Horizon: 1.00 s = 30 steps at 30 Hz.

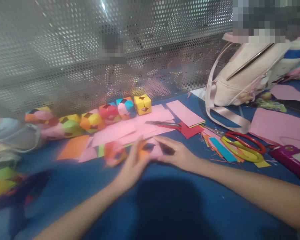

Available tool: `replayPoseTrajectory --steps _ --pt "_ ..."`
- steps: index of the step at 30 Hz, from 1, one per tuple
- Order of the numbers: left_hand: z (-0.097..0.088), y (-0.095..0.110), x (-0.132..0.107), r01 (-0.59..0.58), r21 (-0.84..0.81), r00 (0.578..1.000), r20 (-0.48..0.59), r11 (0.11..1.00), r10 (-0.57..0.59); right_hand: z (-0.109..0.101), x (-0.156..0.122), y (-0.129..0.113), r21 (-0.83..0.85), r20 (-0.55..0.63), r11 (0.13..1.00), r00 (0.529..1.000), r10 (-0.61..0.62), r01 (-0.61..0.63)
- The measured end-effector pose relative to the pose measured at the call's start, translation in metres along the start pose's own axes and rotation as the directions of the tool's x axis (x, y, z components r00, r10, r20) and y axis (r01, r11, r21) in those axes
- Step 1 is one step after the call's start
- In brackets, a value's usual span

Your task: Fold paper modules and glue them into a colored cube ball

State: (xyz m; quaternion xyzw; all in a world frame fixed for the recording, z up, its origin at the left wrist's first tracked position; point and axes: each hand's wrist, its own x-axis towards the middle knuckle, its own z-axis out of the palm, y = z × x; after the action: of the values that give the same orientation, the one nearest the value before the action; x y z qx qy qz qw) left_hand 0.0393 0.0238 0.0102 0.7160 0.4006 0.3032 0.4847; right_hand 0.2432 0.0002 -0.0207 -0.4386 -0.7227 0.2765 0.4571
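Observation:
A folded paper ball (156,151) in pink and orange sits between my two hands, just above the blue table (90,190). My left hand (133,163) grips its left side, fingers curled round it. On the opposite side, my right hand (178,154) holds it with fingers bent and thumb below. Some of the ball is hidden by the fingers. Just left of my left hand lies another paper ball (113,154) in red and orange, blurred. Behind the hands, pink paper sheets (120,130) overlap on the table.
Several paper balls, one a yellow cube (142,104), line the perforated metal panel (72,66). To the right lie scissors (245,140), paper scraps (222,149), a purple object (290,160) and a cream bag (250,66). A dark glue gun-like shape (22,193) is at left.

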Motion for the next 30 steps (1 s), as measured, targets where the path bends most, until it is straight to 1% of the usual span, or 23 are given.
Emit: replayPoseTrajectory --steps 4,7,10,13,16,18,21,26,28,30 --pt "0.0023 -0.0043 -0.0027 0.016 -0.010 1.000 -0.004 1.000 -0.016 0.0020 -0.0016 -0.0013 -0.085 0.001 0.989 0.992 -0.125 0.125" --pt "0.0035 -0.0065 -0.0030 -0.003 -0.032 1.000 -0.002 0.999 0.003 0.0037 -0.0034 -0.0023 -0.128 -0.015 0.972 0.980 -0.198 0.195" --pt "0.0040 -0.0054 -0.0031 -0.033 -0.039 0.999 0.005 0.999 0.033 0.0049 -0.0051 -0.0026 -0.176 -0.023 0.954 0.968 -0.251 0.244" --pt "0.0037 -0.0026 -0.0035 -0.048 -0.002 0.999 -0.011 0.999 0.048 0.0055 -0.0060 -0.0021 -0.210 -0.013 0.938 0.959 -0.284 0.275" --pt "0.0033 -0.0010 -0.0036 -0.057 0.034 0.998 -0.020 0.998 0.058 0.0057 -0.0059 -0.0020 -0.209 -0.020 0.934 0.953 -0.302 0.291" --pt "0.0032 -0.0013 -0.0033 -0.055 0.046 0.998 -0.020 0.997 0.056 0.0059 -0.0054 -0.0025 -0.193 -0.027 0.938 0.954 -0.297 0.287" --pt "0.0032 -0.0022 -0.0026 -0.037 0.047 0.999 -0.016 0.998 0.038 0.0059 -0.0047 -0.0046 -0.166 -0.030 0.955 0.966 -0.256 0.248" --pt "0.0020 -0.0002 -0.0027 -0.036 0.003 0.998 -0.057 0.999 0.036 0.0059 -0.0050 -0.0086 -0.126 -0.028 0.976 0.983 -0.184 0.179" --pt "0.0017 0.0005 -0.0020 -0.026 0.001 0.999 -0.046 1.000 0.026 0.0067 -0.0050 -0.0090 -0.108 -0.033 0.982 0.986 -0.161 0.156" --pt "0.0018 0.0000 -0.0001 -0.014 -0.014 1.000 -0.027 1.000 0.014 0.0078 -0.0041 -0.0087 -0.072 -0.031 0.992 0.994 -0.105 0.102"
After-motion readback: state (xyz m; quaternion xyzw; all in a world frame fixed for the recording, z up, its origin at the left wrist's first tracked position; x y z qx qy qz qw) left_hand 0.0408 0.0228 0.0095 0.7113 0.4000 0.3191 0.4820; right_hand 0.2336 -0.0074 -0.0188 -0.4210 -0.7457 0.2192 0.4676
